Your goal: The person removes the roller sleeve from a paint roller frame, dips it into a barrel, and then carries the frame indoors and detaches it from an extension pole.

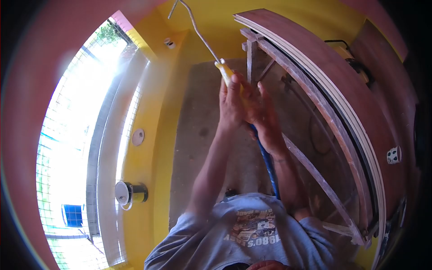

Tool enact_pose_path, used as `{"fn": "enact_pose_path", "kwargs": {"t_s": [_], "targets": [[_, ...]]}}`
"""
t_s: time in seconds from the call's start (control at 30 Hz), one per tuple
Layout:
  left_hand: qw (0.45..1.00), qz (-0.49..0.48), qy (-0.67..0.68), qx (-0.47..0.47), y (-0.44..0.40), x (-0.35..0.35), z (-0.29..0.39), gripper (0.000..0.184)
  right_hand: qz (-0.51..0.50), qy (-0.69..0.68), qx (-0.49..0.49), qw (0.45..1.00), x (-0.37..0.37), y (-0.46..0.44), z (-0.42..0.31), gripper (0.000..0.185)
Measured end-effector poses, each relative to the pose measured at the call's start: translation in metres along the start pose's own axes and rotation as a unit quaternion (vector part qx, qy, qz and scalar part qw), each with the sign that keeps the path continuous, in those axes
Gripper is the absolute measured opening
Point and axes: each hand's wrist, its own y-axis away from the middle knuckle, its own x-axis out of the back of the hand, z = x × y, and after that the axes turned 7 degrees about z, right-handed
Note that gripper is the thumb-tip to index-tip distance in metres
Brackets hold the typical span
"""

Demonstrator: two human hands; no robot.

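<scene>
A paint roller frame [223, 68] with a bent bare metal rod and a yellow handle points up and away from me. No roller sleeve shows on the visible part of the rod. My left hand [231, 104] is wrapped around the yellow handle, its thumb lying along it. Against the lower end of that handle, my right hand [262, 110] is closed, with its thumb and some fingers pointing up. A blue pole [267, 162] runs from under my right hand down toward my shirt. The joint between handle and pole is hidden by my hands.
Stacked curved-looking boards [315, 49] rest on a wooden trestle [310, 96] to the right, with a spotted cup [393, 155] on top. On the yellow ledge at left stand a paint can [143, 192] and a round lid [138, 137], beside a mesh window [67, 135].
</scene>
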Motion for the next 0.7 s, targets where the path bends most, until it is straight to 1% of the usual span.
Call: {"fn": "enact_pose_path", "kwargs": {"t_s": [0.03,0.07,0.13,0.17,0.2,0.27,0.3,0.33,0.37,0.43,0.47,0.53,0.63,0.7], "targets": [[0.999,0.007,-0.034,-0.023,-0.006,0.003,0.0,0.033,-0.002,-0.011,-0.003,1.0,0.001,0.002,0.0,0.037],[0.999,0.034,-0.012,-0.033,-0.014,0.006,0.002,0.034,-0.005,-0.023,-0.009,1.0,0.004,0.006,-0.001,0.038],[0.996,0.08,0.018,-0.047,-0.022,0.003,0.039,0.037,-0.01,-0.06,-0.032,0.998,0.013,0.025,-0.006,0.039],[0.991,0.109,0.038,-0.064,-0.03,0.005,0.057,0.039,-0.009,-0.06,-0.057,0.997,0.021,0.038,-0.01,0.04],[0.988,0.129,0.029,-0.082,-0.036,0.006,0.073,0.04,-0.006,-0.057,-0.087,0.995,0.026,0.054,-0.014,0.041],[0.977,0.175,0.009,-0.122,-0.043,0.012,0.1,0.043,-0.005,-0.043,-0.139,0.989,0.038,0.084,-0.019,0.036],[0.975,0.179,0.011,-0.131,-0.046,0.016,0.107,0.043,0.007,0.033,-0.154,0.988,0.042,0.101,-0.017,0.034],[0.973,0.182,0.014,-0.139,-0.049,0.02,0.113,0.043,0.02,0.108,-0.167,0.98,0.044,0.115,-0.014,0.031],[0.972,0.183,0.016,-0.148,-0.05,0.022,0.119,0.043,0.019,0.122,-0.193,0.973,0.044,0.124,-0.012,0.029],[0.975,0.183,0.012,-0.125,-0.046,0.014,0.125,0.04,0.023,0.154,-0.249,0.956,0.042,0.137,-0.008,0.025],[0.977,0.18,0.013,-0.111,-0.045,0.009,0.127,0.039,0.021,0.164,-0.22,0.961,0.039,0.14,-0.004,0.024],[0.98,0.163,-0.013,-0.113,-0.046,0.005,0.133,0.038,0.017,0.187,-0.167,0.968,0.038,0.148,0.001,0.023],[0.984,0.114,-0.017,-0.135,-0.047,0.002,0.142,0.037,0.065,0.083,-0.143,0.984,0.033,0.14,-0.001,0.022],[0.988,0.067,-0.003,-0.141,-0.045,0.001,0.144,0.034,0.013,0.027,-0.184,0.982,0.037,0.132,-0.014,0.018]]}}
